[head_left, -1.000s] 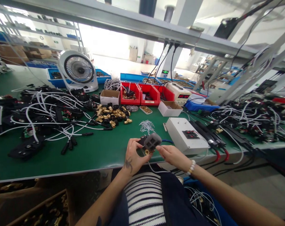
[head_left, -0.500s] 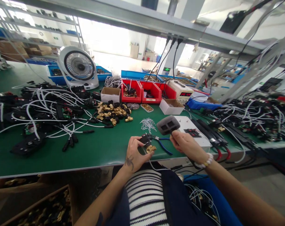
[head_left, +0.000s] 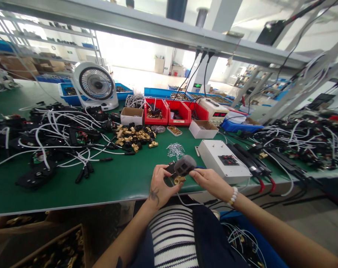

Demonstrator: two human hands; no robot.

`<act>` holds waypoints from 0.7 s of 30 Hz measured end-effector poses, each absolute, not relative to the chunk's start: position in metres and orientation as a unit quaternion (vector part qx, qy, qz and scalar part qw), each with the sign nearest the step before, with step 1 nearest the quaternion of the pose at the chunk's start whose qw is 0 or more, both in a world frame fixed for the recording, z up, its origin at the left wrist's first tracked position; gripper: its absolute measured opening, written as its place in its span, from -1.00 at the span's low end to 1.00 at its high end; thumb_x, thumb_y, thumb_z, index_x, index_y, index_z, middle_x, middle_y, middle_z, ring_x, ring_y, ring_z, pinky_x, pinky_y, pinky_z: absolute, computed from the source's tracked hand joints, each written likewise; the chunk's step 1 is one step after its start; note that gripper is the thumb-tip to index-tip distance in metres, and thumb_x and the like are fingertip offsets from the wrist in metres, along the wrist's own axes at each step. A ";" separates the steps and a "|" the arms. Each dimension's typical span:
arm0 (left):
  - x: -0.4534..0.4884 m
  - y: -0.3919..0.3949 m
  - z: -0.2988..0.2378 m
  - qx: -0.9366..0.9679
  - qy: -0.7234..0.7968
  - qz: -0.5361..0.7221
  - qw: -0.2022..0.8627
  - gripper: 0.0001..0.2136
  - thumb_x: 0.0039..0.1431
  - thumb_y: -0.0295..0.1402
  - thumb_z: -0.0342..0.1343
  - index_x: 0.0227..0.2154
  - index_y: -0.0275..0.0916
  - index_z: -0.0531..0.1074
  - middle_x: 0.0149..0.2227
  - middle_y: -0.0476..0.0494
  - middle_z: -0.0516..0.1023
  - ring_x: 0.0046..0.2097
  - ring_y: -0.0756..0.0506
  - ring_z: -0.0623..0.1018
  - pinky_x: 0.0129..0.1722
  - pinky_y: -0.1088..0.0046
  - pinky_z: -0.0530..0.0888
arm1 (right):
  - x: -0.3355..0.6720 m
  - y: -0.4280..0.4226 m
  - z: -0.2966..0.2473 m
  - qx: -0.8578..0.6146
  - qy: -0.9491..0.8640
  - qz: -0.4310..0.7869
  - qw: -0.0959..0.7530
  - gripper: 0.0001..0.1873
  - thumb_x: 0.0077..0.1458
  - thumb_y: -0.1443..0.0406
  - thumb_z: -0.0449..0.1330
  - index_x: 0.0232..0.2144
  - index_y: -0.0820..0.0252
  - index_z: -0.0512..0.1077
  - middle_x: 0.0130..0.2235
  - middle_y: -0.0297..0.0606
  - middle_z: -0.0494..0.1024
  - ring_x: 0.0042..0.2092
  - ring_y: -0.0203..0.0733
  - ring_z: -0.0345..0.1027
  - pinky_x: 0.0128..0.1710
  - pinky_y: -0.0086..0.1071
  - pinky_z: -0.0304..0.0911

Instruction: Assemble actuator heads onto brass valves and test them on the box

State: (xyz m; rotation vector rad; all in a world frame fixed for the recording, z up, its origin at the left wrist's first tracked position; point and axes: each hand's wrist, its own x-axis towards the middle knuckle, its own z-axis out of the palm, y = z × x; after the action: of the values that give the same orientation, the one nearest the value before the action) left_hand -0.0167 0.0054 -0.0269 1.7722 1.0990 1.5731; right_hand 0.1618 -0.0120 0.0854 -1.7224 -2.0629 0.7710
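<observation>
My left hand (head_left: 160,186) is closed around a small black and brass valve part (head_left: 177,178) at the front edge of the green bench (head_left: 115,182). My right hand (head_left: 209,182) grips the handle of a grey rubber mallet (head_left: 185,165), whose head rests right on top of the valve part. A thin white wire trails from the part down toward my lap. Blue-handled pliers lie just behind the mallet, mostly hidden.
A white switch box (head_left: 223,160) stands right of my hands. A pile of brass fittings (head_left: 134,136), loose metal clips (head_left: 175,150), red bins (head_left: 167,111), cardboard boxes, a white fan (head_left: 95,85) and tangled white cables with black parts (head_left: 46,137) cover the bench.
Half a second ago my right hand held the mallet raised above the white box. It has now come down to the left onto the valve part. My left hand stayed put.
</observation>
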 end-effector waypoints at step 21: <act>-0.034 -0.036 0.063 0.748 0.282 0.593 0.093 -0.52 -0.03 -0.31 0.38 -0.11 -0.24 0.26 0.00 -0.30 0.43 0.09 -0.19 0.45 0.02 0.24 0.50 | 0.169 -0.061 0.087 -0.548 -0.493 0.491 0.465 -0.43 0.01 -0.16 0.28 -0.30 0.18 0.26 -0.67 -0.64 0.00 -0.65 -0.47 -0.22 -0.65 -0.50 -0.32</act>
State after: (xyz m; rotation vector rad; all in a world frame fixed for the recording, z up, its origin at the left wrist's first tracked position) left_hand -0.0342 -0.0359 0.0632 2.2210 0.8361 1.7608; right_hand 0.1694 -0.0612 0.0872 -1.3457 -1.2100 1.2066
